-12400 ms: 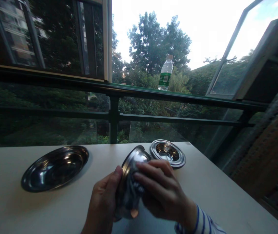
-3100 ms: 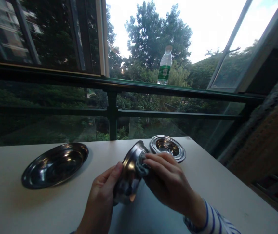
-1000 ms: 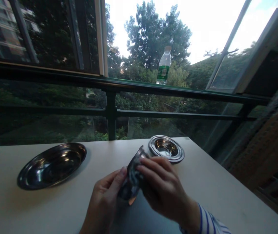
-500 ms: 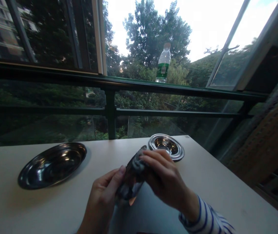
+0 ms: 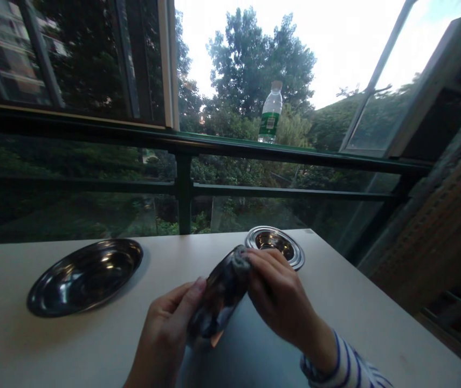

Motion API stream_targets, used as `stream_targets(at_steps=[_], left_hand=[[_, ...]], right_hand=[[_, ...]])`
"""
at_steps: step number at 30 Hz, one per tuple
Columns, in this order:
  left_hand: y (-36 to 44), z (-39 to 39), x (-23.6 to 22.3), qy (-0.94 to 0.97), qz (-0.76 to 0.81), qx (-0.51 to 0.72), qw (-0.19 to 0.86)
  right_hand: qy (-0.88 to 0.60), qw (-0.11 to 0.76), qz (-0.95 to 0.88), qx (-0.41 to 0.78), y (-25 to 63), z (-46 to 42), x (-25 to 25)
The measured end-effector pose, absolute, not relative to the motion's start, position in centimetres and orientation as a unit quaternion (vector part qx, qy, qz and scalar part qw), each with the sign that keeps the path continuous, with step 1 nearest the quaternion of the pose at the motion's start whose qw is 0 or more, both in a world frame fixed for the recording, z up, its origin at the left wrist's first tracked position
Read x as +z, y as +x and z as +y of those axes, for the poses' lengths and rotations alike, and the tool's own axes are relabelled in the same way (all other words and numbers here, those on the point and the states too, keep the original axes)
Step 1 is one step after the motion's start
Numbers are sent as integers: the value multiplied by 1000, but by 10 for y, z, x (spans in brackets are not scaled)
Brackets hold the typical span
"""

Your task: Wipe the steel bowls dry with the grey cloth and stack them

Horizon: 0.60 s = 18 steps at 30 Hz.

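My left hand (image 5: 169, 322) grips the near left edge of a shiny metal dish (image 5: 217, 297), thumb on top. The dish is held tilted above the table, its surface showing dark reflections. With closed fingers, my right hand (image 5: 281, 288) presses a small grey wad (image 5: 240, 261) against the far right end of the dish. The wad looks like a scrubber or a bunched cloth; blur hides which. A small orange-brown patch, perhaps a fingertip, shows below the dish.
An oval metal dish (image 5: 87, 277) lies on the white table (image 5: 165, 256) at left. Near the back right corner sits a round wide-rimmed metal bowl (image 5: 275, 242), partly behind my right hand. A green-labelled plastic bottle (image 5: 269, 119) stands on the dark railing (image 5: 230, 144) beyond.
The grey wad in my right hand has slid from the middle of the dish toward its far right end. My left hand keeps its grip, and the head view has shifted slightly.
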<state>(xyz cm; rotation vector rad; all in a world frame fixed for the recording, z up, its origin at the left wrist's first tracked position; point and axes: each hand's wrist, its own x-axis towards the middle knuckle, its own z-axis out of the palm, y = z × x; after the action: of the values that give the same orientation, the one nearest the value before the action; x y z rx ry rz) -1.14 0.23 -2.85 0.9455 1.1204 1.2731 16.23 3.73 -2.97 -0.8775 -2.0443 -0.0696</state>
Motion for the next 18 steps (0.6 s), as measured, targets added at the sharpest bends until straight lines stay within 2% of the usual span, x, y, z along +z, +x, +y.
stream_targets(at_steps=[4, 9, 14, 18], left_hand=[[-12, 5, -30, 393, 472, 554, 563], [-11, 3, -29, 397, 476, 543, 567], [-9, 2, -27, 372, 467, 560, 576], [-8, 2, -26, 368, 478, 554, 574]], right_hand=[[-271, 410, -868, -70, 159, 31, -30], [-352, 455, -818, -3, 160, 38, -31], [-245, 403, -879, -72, 155, 29, -31], [-332, 447, -829, -46, 155, 32, -32]])
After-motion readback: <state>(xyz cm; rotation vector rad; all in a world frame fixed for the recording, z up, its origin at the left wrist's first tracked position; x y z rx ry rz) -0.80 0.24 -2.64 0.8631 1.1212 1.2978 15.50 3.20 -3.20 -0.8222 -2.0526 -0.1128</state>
